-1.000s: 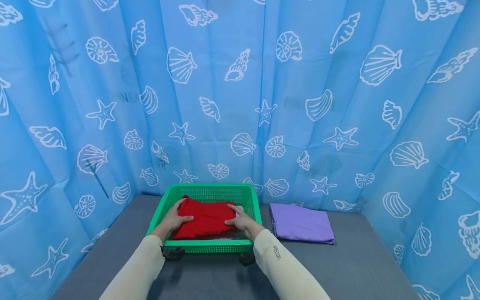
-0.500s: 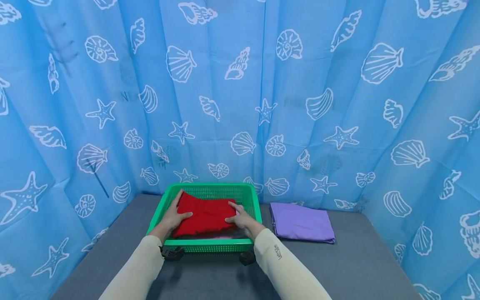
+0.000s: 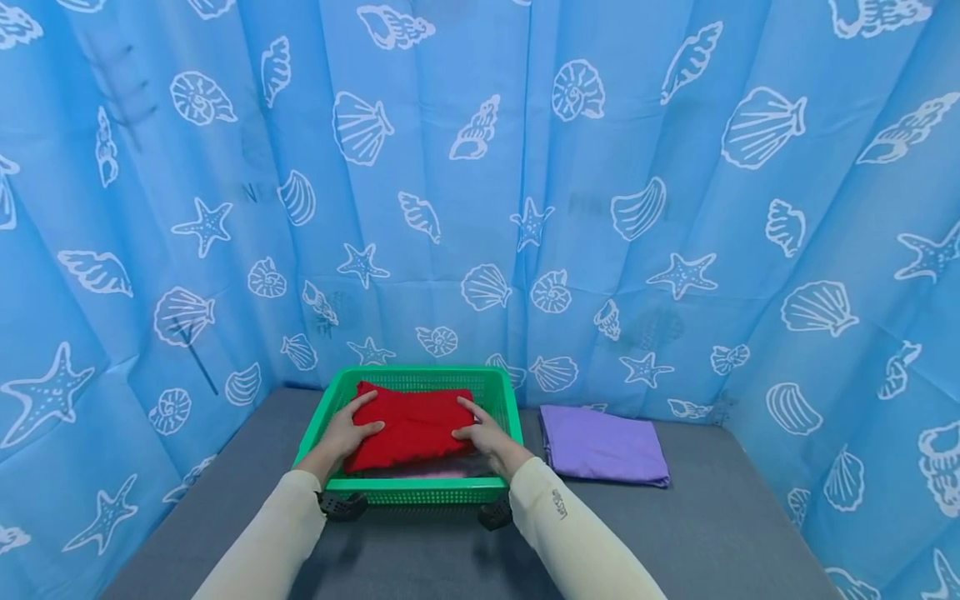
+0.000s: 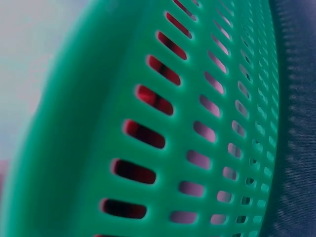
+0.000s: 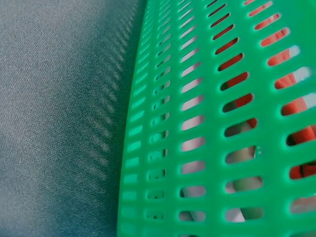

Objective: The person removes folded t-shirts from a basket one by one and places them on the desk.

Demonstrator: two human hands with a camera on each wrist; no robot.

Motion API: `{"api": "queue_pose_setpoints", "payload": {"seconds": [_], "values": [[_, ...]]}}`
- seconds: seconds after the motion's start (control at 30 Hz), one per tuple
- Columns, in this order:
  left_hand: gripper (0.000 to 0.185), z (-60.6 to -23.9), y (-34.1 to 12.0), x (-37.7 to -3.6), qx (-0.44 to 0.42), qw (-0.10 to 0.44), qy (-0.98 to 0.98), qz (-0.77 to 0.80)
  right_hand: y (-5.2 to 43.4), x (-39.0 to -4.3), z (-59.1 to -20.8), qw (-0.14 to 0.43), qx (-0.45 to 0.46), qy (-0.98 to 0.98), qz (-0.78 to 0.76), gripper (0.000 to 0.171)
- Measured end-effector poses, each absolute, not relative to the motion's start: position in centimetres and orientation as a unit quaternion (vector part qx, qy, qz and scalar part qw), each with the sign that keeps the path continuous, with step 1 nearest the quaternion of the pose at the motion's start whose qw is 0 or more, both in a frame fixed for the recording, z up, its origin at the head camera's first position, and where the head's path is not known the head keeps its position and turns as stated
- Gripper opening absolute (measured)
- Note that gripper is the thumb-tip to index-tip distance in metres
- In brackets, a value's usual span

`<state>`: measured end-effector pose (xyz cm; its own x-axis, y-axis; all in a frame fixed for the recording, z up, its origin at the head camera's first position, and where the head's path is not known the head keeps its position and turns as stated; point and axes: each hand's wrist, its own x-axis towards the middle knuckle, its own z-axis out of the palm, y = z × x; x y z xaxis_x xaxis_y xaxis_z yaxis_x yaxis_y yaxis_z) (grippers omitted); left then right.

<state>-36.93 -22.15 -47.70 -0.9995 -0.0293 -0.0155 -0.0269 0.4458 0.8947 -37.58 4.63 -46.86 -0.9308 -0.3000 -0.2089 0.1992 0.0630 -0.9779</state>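
A folded red cloth (image 3: 412,427) is inside the green plastic basket (image 3: 420,484), above other fabric; a pinkish strip (image 3: 429,472) shows under its near edge. My left hand (image 3: 347,435) holds its left side, thumb lying on top and fingers spread along the far left corner. On the opposite side, my right hand (image 3: 489,437) grips the cloth's right edge, its thumb pointing inward. Both wrist views are filled by the perforated basket wall (image 4: 163,108), with red and pale pink fabric behind the slots; neither hand's grip shows there.
A folded purple cloth (image 3: 606,446) lies on the grey table (image 3: 420,558) to the right of the basket. Blue curtains (image 3: 450,208) with white shell prints stand behind and at both sides. Black wrist mounts (image 3: 343,506) are close to the basket's front.
The red cloth has shifted slightly away from me and its near edge has risen off the basket front, uncovering more pinkish fabric beneath. Both hands have stayed at its sides.
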Motion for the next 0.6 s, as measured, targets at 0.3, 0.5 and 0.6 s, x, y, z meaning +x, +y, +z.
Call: {"api": "queue_pose_setpoints", "payload": {"seconds": [0.3, 0.5, 0.6], "values": [[0.068, -47.36, -22.27, -36.72, 0.021, -0.005, -0.854, -0.52, 5.08, -37.22, -46.66, 0.176, -0.049, 0.69, -0.701, 0.069], [0.069, -47.18, -22.26, -36.56, 0.022, -0.013, -0.846, -0.532, 5.44, -36.97, -46.27, 0.167, -0.069, 0.705, -0.686, 0.069], [0.071, -47.04, -22.23, -36.53, 0.026, -0.018, -0.844, -0.536, 5.63, -36.97, -45.99, 0.174, -0.066, 0.693, -0.697, 0.069]]}}
